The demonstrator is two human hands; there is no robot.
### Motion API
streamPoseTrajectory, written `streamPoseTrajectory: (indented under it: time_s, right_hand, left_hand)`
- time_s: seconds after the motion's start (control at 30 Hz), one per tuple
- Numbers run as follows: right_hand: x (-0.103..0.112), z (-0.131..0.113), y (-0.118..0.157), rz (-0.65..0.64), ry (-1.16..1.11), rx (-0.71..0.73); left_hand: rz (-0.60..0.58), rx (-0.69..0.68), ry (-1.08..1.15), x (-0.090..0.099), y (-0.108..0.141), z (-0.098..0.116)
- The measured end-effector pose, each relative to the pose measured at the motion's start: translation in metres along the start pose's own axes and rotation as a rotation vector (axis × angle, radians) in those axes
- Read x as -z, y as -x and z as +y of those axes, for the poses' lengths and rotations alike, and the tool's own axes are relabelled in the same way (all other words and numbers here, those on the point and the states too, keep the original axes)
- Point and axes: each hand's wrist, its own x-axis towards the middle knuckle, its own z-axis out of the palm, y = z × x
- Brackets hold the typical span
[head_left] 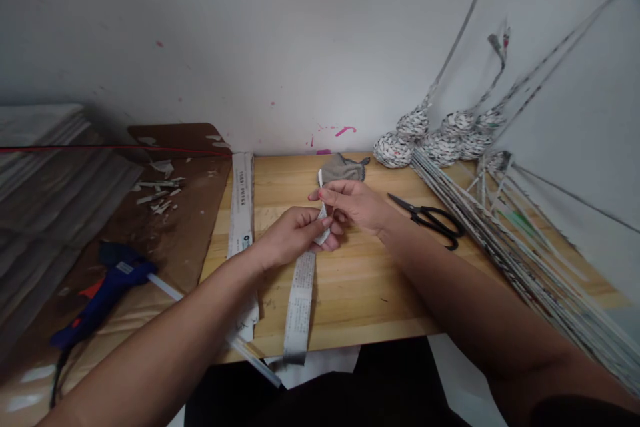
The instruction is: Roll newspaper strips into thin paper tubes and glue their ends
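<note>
A long printed newspaper strip (299, 307) hangs from my hands toward the front edge of the wooden table (360, 307). Its upper end is narrowed and folded between my fingers, with a thin white tip pointing up. My left hand (300, 230) is closed on the strip at the fold. Just above and to the right, my right hand (353, 203) pinches the narrow rolled part. A grey cloth (343, 169) lies behind my hands. Flat on the table at the left is a stack of paper strips (241, 207).
Black scissors (430, 217) lie right of my hands. Long paper rods (480, 247) and woven paper gourds (395, 149) are at the right. A blue glue gun (107, 293), paper scraps (160, 197) and a newspaper pile (45, 213) are at the left.
</note>
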Motion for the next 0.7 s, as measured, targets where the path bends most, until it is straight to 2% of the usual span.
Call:
streamPoseTrajectory:
  time_s: [0.27, 0.33, 0.43, 0.5, 0.7]
  right_hand:
    - [-0.0045, 0.0005, 0.0014, 0.144, -0.003, 0.027]
    - [-0.0031, 0.0003, 0.0012, 0.130, 0.015, 0.029]
    - [0.0009, -0.0002, 0.0008, 0.003, 0.048, -0.017]
    - [0.0023, 0.0002, 0.0007, -0.031, 0.050, -0.021]
    - [-0.0041, 0.0018, 0.0008, 0.079, -0.065, -0.031]
  left_hand:
    - [-0.028, -0.015, -0.016, 0.0017, 0.0001, -0.0026]
    - [-0.031, 0.001, -0.002, 0.0021, 0.0001, -0.0024]
    - [-0.033, 0.020, 0.008, 0.0021, 0.0002, -0.0011]
    - [-0.037, 0.018, 0.003, 0.0020, 0.0004, -0.0003]
    - [-0.040, -0.002, -0.014, 0.0009, 0.0018, 0.0000]
